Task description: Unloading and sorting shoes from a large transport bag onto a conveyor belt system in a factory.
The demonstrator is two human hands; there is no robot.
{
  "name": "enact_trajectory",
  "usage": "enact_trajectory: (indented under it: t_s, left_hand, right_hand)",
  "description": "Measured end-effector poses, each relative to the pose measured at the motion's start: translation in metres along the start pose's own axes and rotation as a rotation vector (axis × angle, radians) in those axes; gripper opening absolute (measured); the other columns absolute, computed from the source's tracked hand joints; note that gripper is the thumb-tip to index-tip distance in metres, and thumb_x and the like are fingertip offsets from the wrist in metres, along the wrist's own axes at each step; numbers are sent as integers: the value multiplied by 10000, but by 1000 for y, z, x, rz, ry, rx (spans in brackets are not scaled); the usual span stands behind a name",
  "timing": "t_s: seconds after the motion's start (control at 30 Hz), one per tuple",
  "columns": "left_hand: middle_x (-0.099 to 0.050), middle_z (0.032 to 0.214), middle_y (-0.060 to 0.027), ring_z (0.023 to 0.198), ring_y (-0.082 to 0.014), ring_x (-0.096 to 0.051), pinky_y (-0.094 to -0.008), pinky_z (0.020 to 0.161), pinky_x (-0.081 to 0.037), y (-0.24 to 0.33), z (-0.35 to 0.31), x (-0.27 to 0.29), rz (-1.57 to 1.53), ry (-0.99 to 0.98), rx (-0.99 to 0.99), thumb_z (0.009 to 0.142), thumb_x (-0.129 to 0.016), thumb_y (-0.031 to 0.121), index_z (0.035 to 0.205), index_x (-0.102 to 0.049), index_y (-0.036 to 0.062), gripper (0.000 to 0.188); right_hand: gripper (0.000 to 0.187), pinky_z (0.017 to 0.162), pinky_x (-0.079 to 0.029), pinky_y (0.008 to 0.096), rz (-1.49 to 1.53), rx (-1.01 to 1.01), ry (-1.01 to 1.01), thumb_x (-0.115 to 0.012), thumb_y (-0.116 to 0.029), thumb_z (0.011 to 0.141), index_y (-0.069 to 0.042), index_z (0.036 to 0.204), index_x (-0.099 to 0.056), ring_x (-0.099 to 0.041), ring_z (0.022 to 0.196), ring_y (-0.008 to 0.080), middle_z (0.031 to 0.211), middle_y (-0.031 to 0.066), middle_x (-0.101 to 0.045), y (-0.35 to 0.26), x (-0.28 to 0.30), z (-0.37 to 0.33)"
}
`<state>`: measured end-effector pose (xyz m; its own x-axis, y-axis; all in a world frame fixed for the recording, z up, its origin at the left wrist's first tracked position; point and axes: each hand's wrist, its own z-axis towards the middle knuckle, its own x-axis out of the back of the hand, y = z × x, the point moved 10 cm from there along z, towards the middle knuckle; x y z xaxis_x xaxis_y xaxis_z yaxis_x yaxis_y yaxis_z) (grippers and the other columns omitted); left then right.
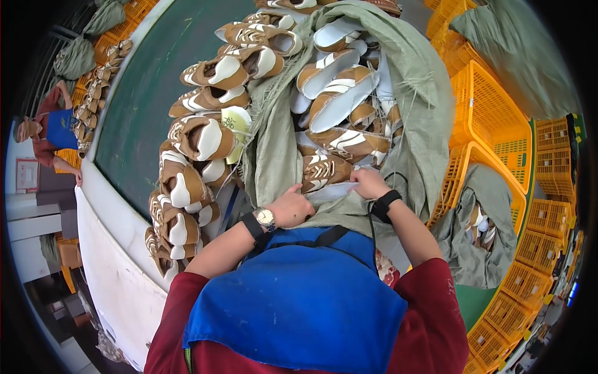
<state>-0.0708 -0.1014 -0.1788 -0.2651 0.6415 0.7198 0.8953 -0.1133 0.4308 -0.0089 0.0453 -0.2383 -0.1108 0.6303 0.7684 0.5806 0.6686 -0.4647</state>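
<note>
A grey-green woven sack (414, 118) lies open in front of me, full of brown and white shoe uppers (342, 96) with pale undersides. My left hand (293, 209) is closed at the sack's near edge, its fingertips beside a brown laced shoe upper (324, 171). To the right, my right hand (369, 184) is closed on the same near rim. Between the hands a pale strip shows; whether it is shoe underside or sack cloth I cannot tell. The fingers of both hands are partly hidden.
Rows of brown and white shoe uppers (208, 137) line the green-topped table (146, 118) on my left. Yellow plastic crates (492, 118) stand at the right, one holding another grey-green sack (479, 230). A person in a blue apron (61, 129) stands at the far left.
</note>
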Motion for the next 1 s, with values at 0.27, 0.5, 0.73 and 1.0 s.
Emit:
enact_trajectory:
  t_s: [0.27, 0.5, 0.73, 1.0]
  left_hand:
    - [-633, 719, -71, 783, -238, -602, -444, 1053, -218, -1, -14, 29, -116, 237, -24, 712, -541, 76, 880, -697, 155, 242]
    - [-631, 689, -58, 737, -240, -604, -449, 1038, -243, -3, -21, 24, -150, 98, 17, 755, -528, 129, 818, -685, 138, 169]
    - [-635, 789, -96, 842, -267, -597, -462, 1005, -288, -16, -14, 24, -221, 259, 112, 775, -523, 143, 913, -638, 81, 190]
    - [-623, 911, -117, 914, -266, -582, -461, 981, -309, -40, -7, 9, -215, 274, 210, 798, -507, 160, 1013, -592, 55, 254]
  right_hand:
    - [200, 625, -460, 282, 705, 132, 432, -640, -116, 765, 30, 896, -596, -577, 674, 153, 744, 93, -617, -28, 120, -7]
    - [194, 627, -456, 245, 1133, -52, 797, -611, -118, 802, 26, 929, -580, -579, 707, 128, 830, 66, -621, 36, 219, -30]
    - [157, 542, -437, 249, 1046, -13, 663, -620, -152, 804, -33, 902, -590, -538, 637, 89, 761, 4, -600, 32, 192, 21]
    - [768, 932, -351, 524, -482, -62, 1101, -744, -234, 646, -198, 1318, -373, -380, 1206, 366, 1331, 174, -377, 1, 268, 14]
